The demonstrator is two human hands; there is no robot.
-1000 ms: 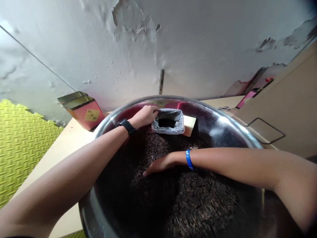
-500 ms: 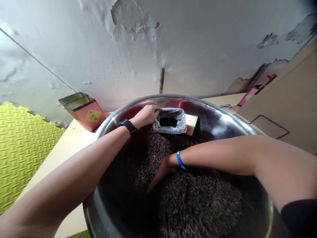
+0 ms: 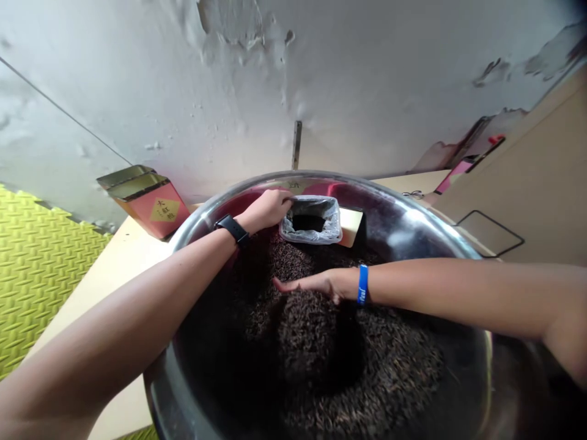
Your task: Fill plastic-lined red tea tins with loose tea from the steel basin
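Inside a big round metal basin (image 3: 158,379) lies a heap of dark loose tea leaves (image 3: 394,366). My left hand (image 3: 266,209), a black watch at its wrist, pinches the left rim of a tin (image 3: 342,237) lined with a clear plastic bag (image 3: 328,214). The tin stands among the leaves at the basin's far side, its mouth up and its inside dark. Close in front of it, my right hand (image 3: 316,284) is cupped palm up, carrying a mound of tea leaves; most of its fingers are hidden under them. A blue band circles that wrist.
On the pale table (image 3: 117,263) left of the basin stands a red and gold tin (image 3: 160,208). A gold panel (image 3: 351,227) adjoins the lined tin. The peeling wall (image 3: 238,116) rises behind. Yellow foam mat (image 3: 41,281) covers the floor at left.
My right hand has turned palm up and risen out of the heap with tea leaves in it. My left hand keeps its place on the tin's rim. The view has shifted slightly.
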